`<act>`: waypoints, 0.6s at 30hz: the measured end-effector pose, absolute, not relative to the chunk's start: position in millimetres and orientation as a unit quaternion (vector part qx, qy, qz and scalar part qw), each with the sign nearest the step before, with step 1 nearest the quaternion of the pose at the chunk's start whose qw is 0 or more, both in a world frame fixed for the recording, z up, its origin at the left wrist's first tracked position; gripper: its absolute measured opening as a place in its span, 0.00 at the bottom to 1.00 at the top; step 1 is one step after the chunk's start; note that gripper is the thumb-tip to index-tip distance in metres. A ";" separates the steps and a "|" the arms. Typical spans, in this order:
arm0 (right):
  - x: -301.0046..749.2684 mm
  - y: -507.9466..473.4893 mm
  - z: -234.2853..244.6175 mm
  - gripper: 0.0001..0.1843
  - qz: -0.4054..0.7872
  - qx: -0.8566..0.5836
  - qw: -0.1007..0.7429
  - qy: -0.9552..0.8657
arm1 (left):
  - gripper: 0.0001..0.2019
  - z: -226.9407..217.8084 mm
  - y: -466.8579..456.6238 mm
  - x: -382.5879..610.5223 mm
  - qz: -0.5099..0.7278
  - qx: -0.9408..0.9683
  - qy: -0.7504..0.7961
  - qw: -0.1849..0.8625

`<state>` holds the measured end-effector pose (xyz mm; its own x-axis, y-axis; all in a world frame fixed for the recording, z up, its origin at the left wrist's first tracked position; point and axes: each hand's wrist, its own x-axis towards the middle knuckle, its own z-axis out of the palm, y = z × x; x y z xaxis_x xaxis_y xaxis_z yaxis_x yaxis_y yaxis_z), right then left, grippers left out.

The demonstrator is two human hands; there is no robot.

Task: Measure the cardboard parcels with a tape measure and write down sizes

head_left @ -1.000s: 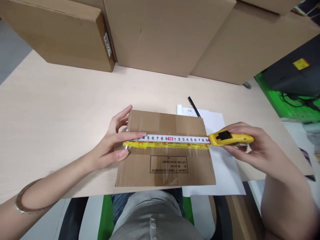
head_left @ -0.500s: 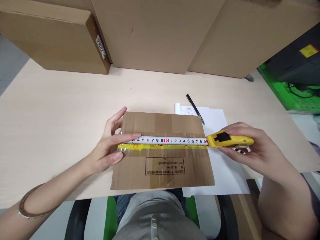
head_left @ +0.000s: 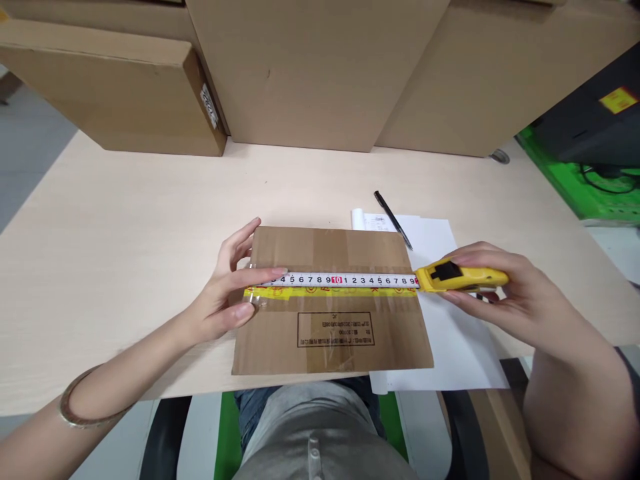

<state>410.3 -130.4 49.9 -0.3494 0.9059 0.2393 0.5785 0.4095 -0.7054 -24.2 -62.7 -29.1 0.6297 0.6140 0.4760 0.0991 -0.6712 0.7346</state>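
Note:
A small cardboard box [head_left: 277, 250] lies at the desk's front edge, with yellow printed tape across its top and a stamped black label. My right hand [head_left: 523, 303] grips the yellow case of a tape measure [head_left: 463, 276] at the box's right edge. Its white blade [head_left: 353, 281] stretches across the box top, numbers upright, a red 10 near the middle. On the left side, my left hand [head_left: 225, 293] grips the box's edge, its index finger pressing on the blade; the blade's end is hidden under that finger.
White paper sheets [head_left: 455, 327] lie partly beneath the box, with a black pen [head_left: 393, 219] on them. Large cardboard boxes [head_left: 310, 80] line the back of the desk [head_left: 125, 213], and a smaller carton [head_left: 115, 100] stands at the back left. A dark object [head_left: 590, 127] sits at the right.
The view has shifted slightly, so the box and hands appear a little farther right. Both hands keep their hold, and the blade stays stretched across the box.

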 end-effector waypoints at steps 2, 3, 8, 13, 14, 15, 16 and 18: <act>408.6 -130.8 57.1 0.30 0.259 -0.485 0.301 -0.779 | 0.24 -29.8 -62.3 -24.2 0.370 0.830 0.217 0.355; 407.3 -131.0 62.0 0.29 0.255 -0.484 0.298 -0.782 | 0.25 -30.5 -62.0 -24.1 0.370 0.828 0.217 0.360; 387.1 -128.2 89.6 0.26 0.215 -0.479 0.290 -0.800 | 0.44 -37.8 -59.3 -22.9 0.400 0.803 0.192 0.399; 332.2 -109.5 103.1 0.26 0.116 -0.445 0.216 -0.861 | 0.60 -43.5 -59.2 -21.3 0.425 0.727 0.217 0.494; 319.3 -104.0 103.4 0.23 0.119 -0.424 0.201 -0.875 | 0.60 -43.9 -59.6 -21.0 0.426 0.720 0.220 0.503; 307.0 -98.6 103.2 0.20 0.127 -0.405 0.186 -0.886 | 0.60 -43.9 -60.0 -20.7 0.426 0.713 0.222 0.510; 296.0 -93.5 102.7 0.18 0.131 -0.392 0.177 -0.893 | 0.59 -43.6 -60.7 -20.3 0.425 0.707 0.226 0.518; 279.6 -85.5 101.5 0.18 0.131 -0.372 0.168 -0.903 | 0.57 -42.1 -62.5 -19.4 0.425 0.695 0.233 0.531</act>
<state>279.6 -85.5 101.5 -0.6659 0.7170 0.2061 0.6286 0.6880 -0.3627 -19.4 -62.5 -42.1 0.5302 0.7756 0.3427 -0.1278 -0.3264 0.9365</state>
